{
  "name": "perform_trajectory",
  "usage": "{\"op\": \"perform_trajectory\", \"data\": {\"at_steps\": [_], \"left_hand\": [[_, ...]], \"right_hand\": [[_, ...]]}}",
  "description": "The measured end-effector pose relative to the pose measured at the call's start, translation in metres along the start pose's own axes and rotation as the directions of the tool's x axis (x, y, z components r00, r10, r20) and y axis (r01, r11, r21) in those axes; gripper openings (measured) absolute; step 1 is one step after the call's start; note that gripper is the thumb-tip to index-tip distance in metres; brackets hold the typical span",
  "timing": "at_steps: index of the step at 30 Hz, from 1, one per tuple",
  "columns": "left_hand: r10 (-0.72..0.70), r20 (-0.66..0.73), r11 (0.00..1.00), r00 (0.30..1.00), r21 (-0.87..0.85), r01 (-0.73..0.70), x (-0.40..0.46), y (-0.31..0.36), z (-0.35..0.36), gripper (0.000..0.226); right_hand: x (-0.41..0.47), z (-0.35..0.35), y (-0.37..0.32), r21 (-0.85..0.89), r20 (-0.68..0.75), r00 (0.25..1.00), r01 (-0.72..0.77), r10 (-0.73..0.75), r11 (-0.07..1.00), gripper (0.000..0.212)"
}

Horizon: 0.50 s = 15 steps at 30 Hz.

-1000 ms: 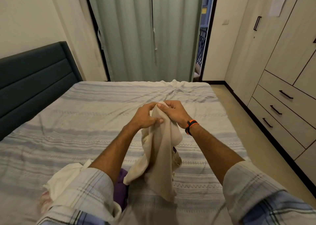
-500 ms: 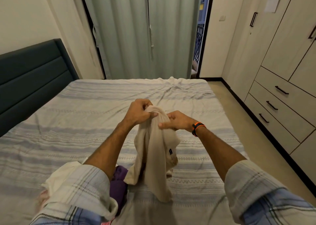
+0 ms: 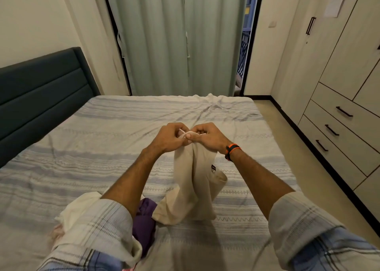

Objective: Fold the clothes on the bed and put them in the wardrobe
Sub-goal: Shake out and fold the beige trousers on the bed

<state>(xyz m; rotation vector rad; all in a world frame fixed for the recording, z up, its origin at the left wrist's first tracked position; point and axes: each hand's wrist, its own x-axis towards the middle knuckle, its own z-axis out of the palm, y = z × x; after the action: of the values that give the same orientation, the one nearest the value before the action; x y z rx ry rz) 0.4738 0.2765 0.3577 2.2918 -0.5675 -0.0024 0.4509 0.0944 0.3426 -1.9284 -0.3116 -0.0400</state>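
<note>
- Fingers (image 3: 186, 136) of both hands pinch the top edge of the cream garment (image 3: 193, 188), left hand (image 3: 170, 137) and right hand (image 3: 207, 136) now touching knuckle to knuckle.
- Half a second ago they were apart; they've closed together, so I'd say an edge is being matched for the first fold.
- Garment hangs above the bed (image 3: 102, 147), hem brushing the sheet.
- Purple piece (image 3: 144, 221) and white clothing (image 3: 82, 205) wait at the bed's near edge.
- Wardrobe (image 3: 339, 85), right of the bed, is shut; contents hidden.

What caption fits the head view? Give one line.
Both hands, left hand and right hand, pinch a cream garment above the bed.
</note>
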Motion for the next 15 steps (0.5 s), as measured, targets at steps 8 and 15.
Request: {"op": "perform_trajectory", "data": {"at_steps": [8,15], "left_hand": [[-0.053,0.146,0.995,0.988,-0.077,0.065,-0.001,-0.003,-0.006,0.022],[-0.003,-0.028,0.999,1.0,0.054,0.005,-0.001,0.016,-0.001,0.008]], "right_hand": [[-0.013,-0.015,0.012,-0.062,0.06,0.987,-0.146,0.15,0.987,0.038],[-0.023,-0.005,0.032,-0.274,0.188,0.935,-0.244,0.3,0.93,0.045]]}}
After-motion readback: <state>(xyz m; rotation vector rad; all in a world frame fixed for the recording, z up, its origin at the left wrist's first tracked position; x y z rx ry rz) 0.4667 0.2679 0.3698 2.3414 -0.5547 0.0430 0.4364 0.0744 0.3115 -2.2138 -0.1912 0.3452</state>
